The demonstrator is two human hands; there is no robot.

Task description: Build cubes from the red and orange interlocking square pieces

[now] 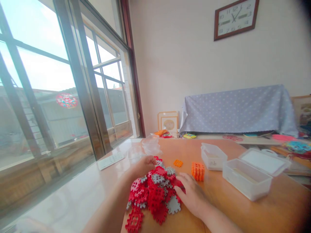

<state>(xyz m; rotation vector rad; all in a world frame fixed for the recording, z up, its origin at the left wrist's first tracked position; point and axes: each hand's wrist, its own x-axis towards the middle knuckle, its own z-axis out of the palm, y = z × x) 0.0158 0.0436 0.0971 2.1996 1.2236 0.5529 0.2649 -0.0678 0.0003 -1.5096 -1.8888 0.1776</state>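
Observation:
A heap of red and grey interlocking plastic tiles (pixel 155 191) lies on the wooden table in front of me. My left hand (pixel 147 162) reaches to the heap's far left side, its fingers bent down by a red tile (pixel 158 158); the fingertips are too unclear to tell a grip. On the heap's right side rests my right hand (pixel 190 191), open, with thumb and fingers apart against the tiles. A single orange tile (pixel 178 163) lies flat beyond the heap. To its right stands an orange block of joined tiles (pixel 198 171).
On the right are a clear plastic box (pixel 213 157) and a larger box with its lid open (pixel 247 181). Another clear container (pixel 136 153) stands at the far left, near a white flat object (pixel 111 160). Windows border the table's left side.

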